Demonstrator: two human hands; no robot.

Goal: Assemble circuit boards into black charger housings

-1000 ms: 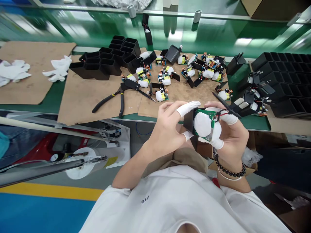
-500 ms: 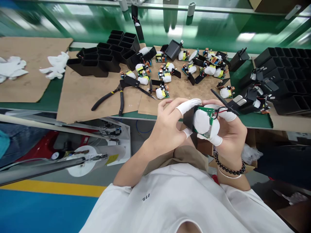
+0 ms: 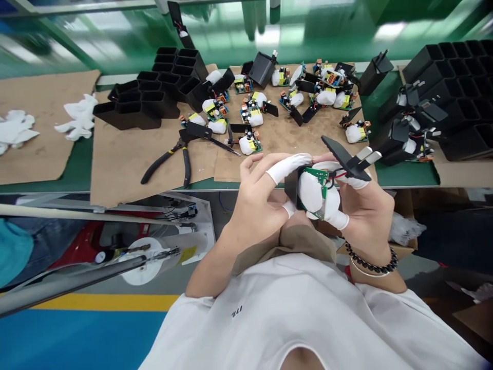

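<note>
My left hand (image 3: 262, 192), with white finger cots on thumb and forefinger, grips a black plastic charger housing (image 3: 291, 186). My right hand (image 3: 362, 205), also in finger cots, holds a green circuit board (image 3: 322, 180) with white putty-like lumps on it. The board's left end sits at the mouth of the housing; how deep it goes in is hidden. Red and black wires run from the board to a black end cap (image 3: 342, 154) with two flat metal plug pins, which stands tilted above my right fingers.
Several circuit boards with white lumps (image 3: 248, 143) lie on the cardboard (image 3: 285, 149). Pliers (image 3: 173, 154) rest to their left. Black empty housings (image 3: 133, 105) stand at the left, more housings (image 3: 454, 103) at the right. White gloves (image 3: 79, 117) lie far left.
The end cap has tilted so that its plug pins now show clearly. The board and housing stay together between my hands. The whole view has shifted a little.
</note>
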